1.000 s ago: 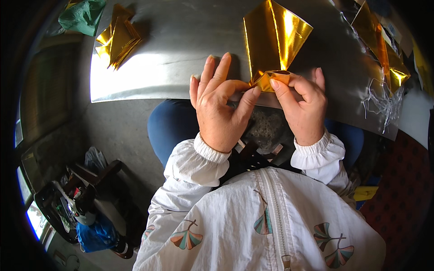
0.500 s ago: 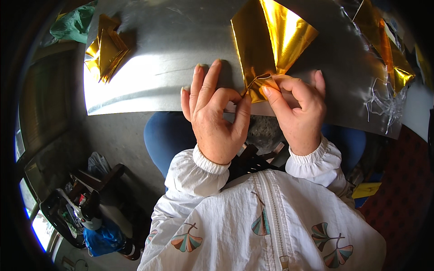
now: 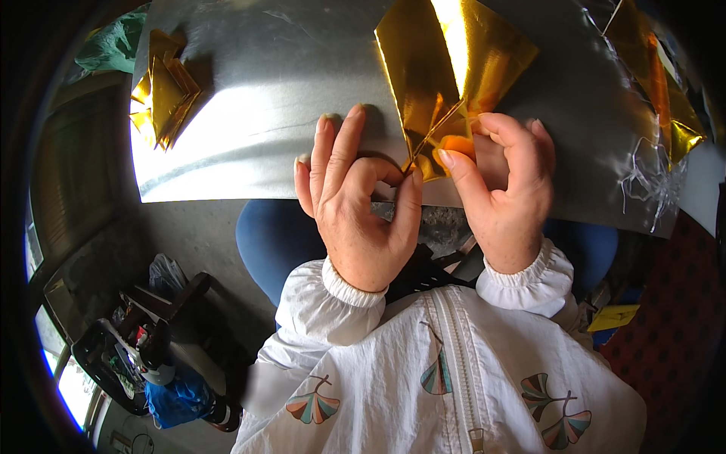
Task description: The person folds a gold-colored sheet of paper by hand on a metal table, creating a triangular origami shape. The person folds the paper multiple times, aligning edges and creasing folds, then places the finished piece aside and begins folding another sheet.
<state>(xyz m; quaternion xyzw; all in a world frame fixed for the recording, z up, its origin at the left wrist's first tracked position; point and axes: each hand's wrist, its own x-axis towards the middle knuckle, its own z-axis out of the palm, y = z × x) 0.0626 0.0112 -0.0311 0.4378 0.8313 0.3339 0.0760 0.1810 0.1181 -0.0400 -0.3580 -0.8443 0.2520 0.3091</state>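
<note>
We look down from our own head at our two hands working above a shiny metal-topped table (image 3: 249, 144). Between them sits a sheet of gold foil paper (image 3: 446, 68), partly folded, its wide part fanning up and away over the table while its narrow folded tip comes down to our fingers. Our left hand (image 3: 359, 200) has the thumb curled in to touch the lower tip of the foil, with the other fingers stretched loosely upward and resting against the table's edge. Our right hand (image 3: 503, 185) pinches that same folded tip between thumb and forefinger, the remaining fingers curled over it. The two hands sit just beside each other, meeting at the foil. Toward the far left of the table lies a small stack of folded gold pieces (image 3: 162, 94), well apart from the hands. At the far right edge lie more gold foil scraps (image 3: 669, 106) with some clear crinkled wrapping (image 3: 646, 178) near them. Below the hands we see our white jacket (image 3: 446, 386) with gathered cuffs and a fan-leaf print.
</note>
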